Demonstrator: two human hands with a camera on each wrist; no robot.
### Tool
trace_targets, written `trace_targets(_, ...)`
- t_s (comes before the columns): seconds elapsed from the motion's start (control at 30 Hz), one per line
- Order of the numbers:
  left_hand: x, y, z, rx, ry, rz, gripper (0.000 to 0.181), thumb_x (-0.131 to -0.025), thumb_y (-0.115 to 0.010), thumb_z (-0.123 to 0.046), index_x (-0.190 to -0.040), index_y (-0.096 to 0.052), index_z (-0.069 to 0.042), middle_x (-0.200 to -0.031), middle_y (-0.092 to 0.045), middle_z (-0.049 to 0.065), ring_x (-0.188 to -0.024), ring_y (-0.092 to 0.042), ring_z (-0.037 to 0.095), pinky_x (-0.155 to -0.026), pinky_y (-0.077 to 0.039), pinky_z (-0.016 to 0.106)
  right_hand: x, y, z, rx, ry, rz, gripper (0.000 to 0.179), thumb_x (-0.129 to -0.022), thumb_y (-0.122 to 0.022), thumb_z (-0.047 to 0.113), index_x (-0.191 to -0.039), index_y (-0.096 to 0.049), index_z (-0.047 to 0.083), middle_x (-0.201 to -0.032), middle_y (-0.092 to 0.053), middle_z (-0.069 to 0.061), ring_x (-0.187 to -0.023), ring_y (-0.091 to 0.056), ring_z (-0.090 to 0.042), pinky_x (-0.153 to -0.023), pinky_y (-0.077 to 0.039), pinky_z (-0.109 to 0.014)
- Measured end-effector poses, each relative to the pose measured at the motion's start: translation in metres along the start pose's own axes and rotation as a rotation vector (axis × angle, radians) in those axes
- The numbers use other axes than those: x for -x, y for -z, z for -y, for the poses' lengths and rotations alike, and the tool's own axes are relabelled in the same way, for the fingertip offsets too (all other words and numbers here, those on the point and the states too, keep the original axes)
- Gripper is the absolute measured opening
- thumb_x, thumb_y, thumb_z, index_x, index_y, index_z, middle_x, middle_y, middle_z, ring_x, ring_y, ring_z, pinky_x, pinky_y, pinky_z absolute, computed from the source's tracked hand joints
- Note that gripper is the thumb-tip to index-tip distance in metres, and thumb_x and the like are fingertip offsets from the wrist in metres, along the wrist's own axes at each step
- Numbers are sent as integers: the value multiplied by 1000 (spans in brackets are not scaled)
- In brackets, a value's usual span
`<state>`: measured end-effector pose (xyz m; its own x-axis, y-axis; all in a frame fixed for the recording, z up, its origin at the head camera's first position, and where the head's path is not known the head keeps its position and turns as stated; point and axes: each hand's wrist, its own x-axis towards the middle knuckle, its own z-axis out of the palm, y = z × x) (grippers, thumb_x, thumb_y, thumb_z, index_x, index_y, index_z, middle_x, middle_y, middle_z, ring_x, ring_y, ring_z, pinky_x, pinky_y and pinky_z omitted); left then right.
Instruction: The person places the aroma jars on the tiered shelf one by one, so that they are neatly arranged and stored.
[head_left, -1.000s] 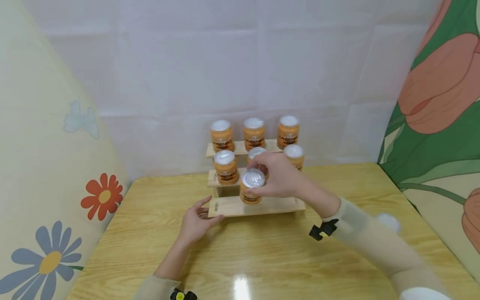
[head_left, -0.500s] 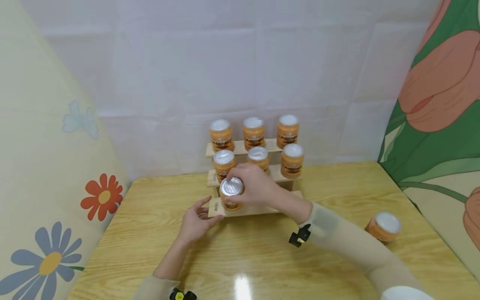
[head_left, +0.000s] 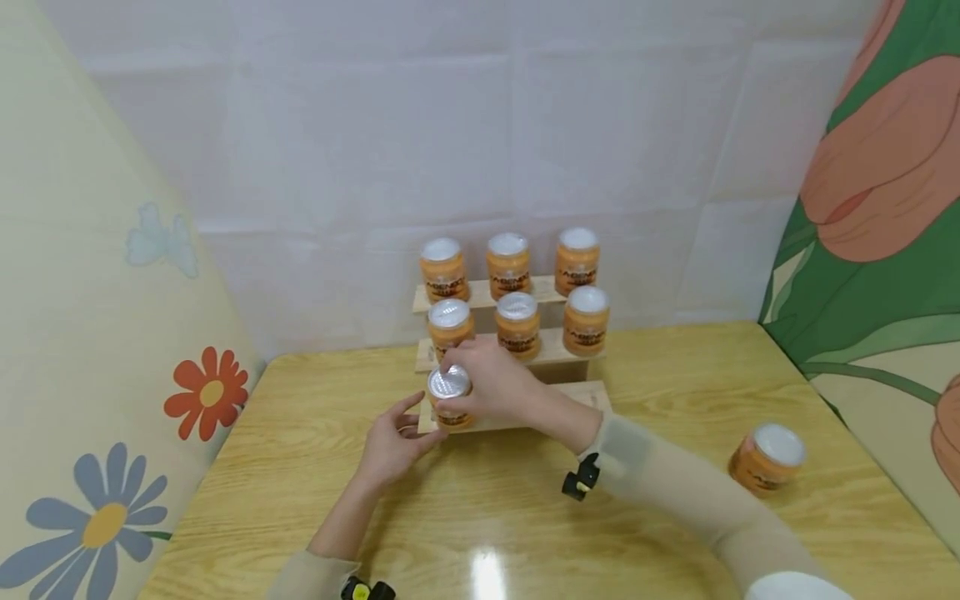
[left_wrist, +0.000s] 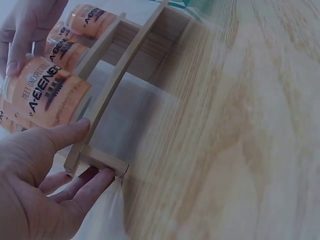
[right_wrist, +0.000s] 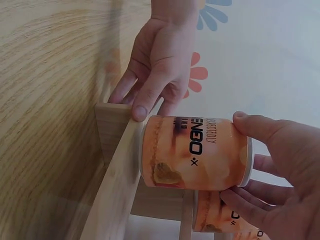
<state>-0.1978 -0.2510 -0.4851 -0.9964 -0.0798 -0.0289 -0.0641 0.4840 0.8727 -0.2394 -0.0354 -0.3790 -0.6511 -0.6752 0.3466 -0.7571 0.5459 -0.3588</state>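
Observation:
My right hand (head_left: 491, 383) holds an orange-labelled can (right_wrist: 195, 152) near its silvery top, thumb on one side and fingers on the other. The can stands upright at the left end of the lowest board of a three-step wooden rack (head_left: 592, 396), its base against the board as far as the wrist views show. My left hand (head_left: 393, 442) grips that same end of the rack. In the left wrist view its thumb (left_wrist: 75, 132) presses the board's front edge, while the fingers (left_wrist: 95, 187) reach round the end support.
Matching cans fill the middle step, such as the middle can (head_left: 517, 333), and the top step, such as the right can (head_left: 577, 265). Another can (head_left: 768, 458) stands on the wooden table (head_left: 637, 533) to the right. A white-covered wall (head_left: 375, 167) rises behind the rack.
My right hand has carried the can leftward and slightly down along the lowest board to its left end. The left hand has kept its grip. The can at right has come into view from behind the sleeve.

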Motion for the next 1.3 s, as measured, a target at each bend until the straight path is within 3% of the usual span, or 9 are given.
trace_targets(0.43,-1,0,1,8,-1,13,79,-90,-88,-20,-158,-50,-7,-130,-69,26,-115,-71,35,-98,-62,43,1,-10,-2,70,1,-37,38,-89,-89,38,-111,-75,9,-118,-74,-9,-109,-72,-24,-87,-64,-34)
trace_targets(0.67,1,0,2,42,-8,30,89,-85,-93,-25,-159,-47,-6,-127,-71,25,-110,-74,32,-90,-65,38,5,-18,-5,219,50,-108,38,-93,-84,43,-113,-77,11,-109,-68,-4,-90,-68,-14,-68,-61,-22)
trace_targets(0.8,1,-1,2,41,-10,16,89,-84,-93,-29,-158,-48,-6,-126,-72,25,-110,-74,32,-90,-64,39,8,-17,-5,264,31,-115,39,-93,-82,48,-114,-77,15,-106,-67,-1,-84,-65,-12,-60,-57,-21)
trace_targets(1.03,0,-3,4,37,-5,-6,90,-83,-94,-26,-158,-49,-5,-124,-72,25,-109,-73,32,-93,-64,40,26,18,-12,240,-41,-9,36,-94,-82,42,-119,-75,17,-118,-73,-2,-104,-71,-18,-79,-64,-31)
trace_targets(1.23,-1,-3,4,33,5,-19,91,-81,-96,-24,-157,-50,-6,-123,-71,24,-107,-73,30,-92,-63,38,60,60,-39,275,-18,-66,29,-91,-86,30,-111,-77,11,-109,-76,-6,-95,-72,-22,-75,-64,-34)
trace_targets(1.3,-1,-3,3,32,4,-21,90,-81,-96,-24,-157,-51,-6,-122,-72,23,-107,-72,29,-91,-63,37,73,74,-53,266,-9,-91,27,-89,-87,24,-108,-77,8,-105,-77,-9,-94,-73,-24,-80,-65,-38)
